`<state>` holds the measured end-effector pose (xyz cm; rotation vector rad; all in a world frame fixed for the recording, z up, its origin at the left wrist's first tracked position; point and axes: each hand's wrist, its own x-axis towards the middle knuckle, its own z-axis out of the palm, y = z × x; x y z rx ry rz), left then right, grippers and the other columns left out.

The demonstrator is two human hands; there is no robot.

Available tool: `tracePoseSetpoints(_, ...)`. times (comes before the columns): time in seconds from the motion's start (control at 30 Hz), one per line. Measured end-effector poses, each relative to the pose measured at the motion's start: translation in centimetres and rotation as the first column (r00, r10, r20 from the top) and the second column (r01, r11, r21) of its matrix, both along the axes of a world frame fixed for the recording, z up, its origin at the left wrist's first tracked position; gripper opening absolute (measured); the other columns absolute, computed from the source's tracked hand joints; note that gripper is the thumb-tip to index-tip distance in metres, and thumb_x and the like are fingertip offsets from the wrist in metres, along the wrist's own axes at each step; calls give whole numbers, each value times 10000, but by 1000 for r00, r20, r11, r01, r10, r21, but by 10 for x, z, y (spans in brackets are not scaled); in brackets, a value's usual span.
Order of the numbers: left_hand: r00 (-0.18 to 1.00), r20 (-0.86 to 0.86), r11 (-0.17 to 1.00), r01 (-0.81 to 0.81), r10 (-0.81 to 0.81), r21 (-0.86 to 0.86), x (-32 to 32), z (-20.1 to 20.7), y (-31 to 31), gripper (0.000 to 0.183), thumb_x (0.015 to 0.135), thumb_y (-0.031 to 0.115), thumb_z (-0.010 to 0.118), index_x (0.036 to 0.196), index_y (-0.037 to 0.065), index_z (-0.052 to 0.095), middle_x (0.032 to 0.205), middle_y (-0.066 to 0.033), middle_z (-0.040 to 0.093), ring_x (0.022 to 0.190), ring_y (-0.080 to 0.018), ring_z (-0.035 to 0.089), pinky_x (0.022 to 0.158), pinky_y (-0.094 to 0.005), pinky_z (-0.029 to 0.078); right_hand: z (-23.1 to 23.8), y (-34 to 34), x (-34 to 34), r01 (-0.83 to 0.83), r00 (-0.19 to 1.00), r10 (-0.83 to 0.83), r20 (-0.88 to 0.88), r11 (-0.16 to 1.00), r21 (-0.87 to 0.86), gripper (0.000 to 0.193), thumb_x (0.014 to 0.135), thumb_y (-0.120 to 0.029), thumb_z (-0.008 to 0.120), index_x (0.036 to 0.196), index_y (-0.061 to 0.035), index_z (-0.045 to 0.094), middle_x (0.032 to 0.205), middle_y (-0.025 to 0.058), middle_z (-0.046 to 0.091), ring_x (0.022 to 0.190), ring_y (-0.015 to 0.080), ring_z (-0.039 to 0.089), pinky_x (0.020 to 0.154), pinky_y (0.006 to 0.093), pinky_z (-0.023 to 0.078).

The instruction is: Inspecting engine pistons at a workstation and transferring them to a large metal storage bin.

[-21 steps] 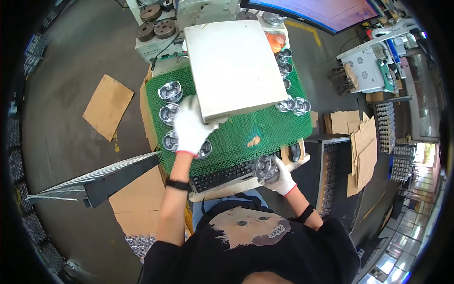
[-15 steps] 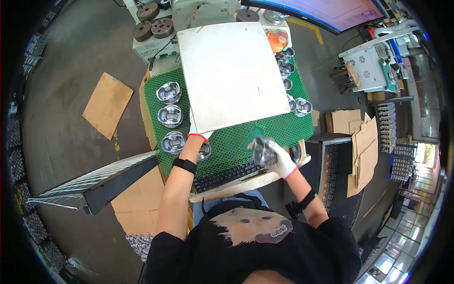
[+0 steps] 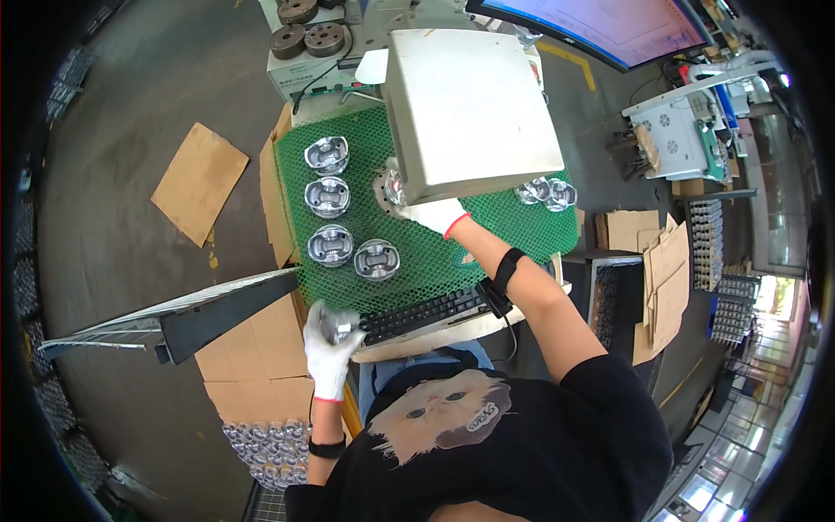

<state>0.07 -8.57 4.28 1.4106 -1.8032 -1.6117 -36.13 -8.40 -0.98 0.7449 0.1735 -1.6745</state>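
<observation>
My left hand, in a white glove, is closed around a shiny metal piston at the near left edge of the bench, beside the keyboard. My gloved right hand reaches in beneath a white box-shaped housing. It grips another piston on a dark round base; the housing hides part of the fingers and of that piston. Left of it, several pistons stand on the green mesh mat, the closest being a piston near the keyboard's upper left.
A black keyboard lies along the bench's front edge. More pistons stand at the mat's right. A monitor overhangs the far right. Left of me are a metal rack and many pistons by cardboard.
My left hand has come out from under the housing to the near left, now with a piston. My right hand has carried its piston from beside the keyboard to under the housing.
</observation>
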Motion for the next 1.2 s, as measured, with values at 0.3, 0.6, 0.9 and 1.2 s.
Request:
tracePoseSetpoints(0.3,970,-33,932,-220,239,288,87,-28,39,904,579,13,862,1372,-25,429,1219,-118,516,1055,-212,583,862,-333,526,34,2,-22,-36,665,360,654,891,-453,443,943,-476,423,1234,-154,513,1243,83,576,1140,263,550,958,433,452)
tracePoseSetpoints(0.6,968,72,949,-251,242,190,106,-45,57,941,547,184,908,1345,-47,467,1164,-161,595,1057,-250,592,910,-361,494,60,-16,31,529,-834,551,37,777,341,319,780,-356,676,1011,-140,630,989,94,568,896,311,600,746,453,506)
tracePoseSetpoints(0.9,949,312,914,91,41,-396,22,69,22,970,558,196,859,1420,82,430,1207,-204,538,1086,-372,575,927,-441,486,102,71,89,559,-826,563,-9,822,112,561,648,-300,772,1136,-97,585,1079,137,585,1051,336,558,906,470,424)
tracePoseSetpoints(1.2,978,206,779,133,-5,-613,0,104,23,957,541,168,847,1398,75,432,1206,-224,542,1054,-392,584,886,-452,509,90,140,139,389,-852,492,-180,824,412,516,720,-229,735,1196,-90,594,1134,144,606,1043,336,574,914,435,453)
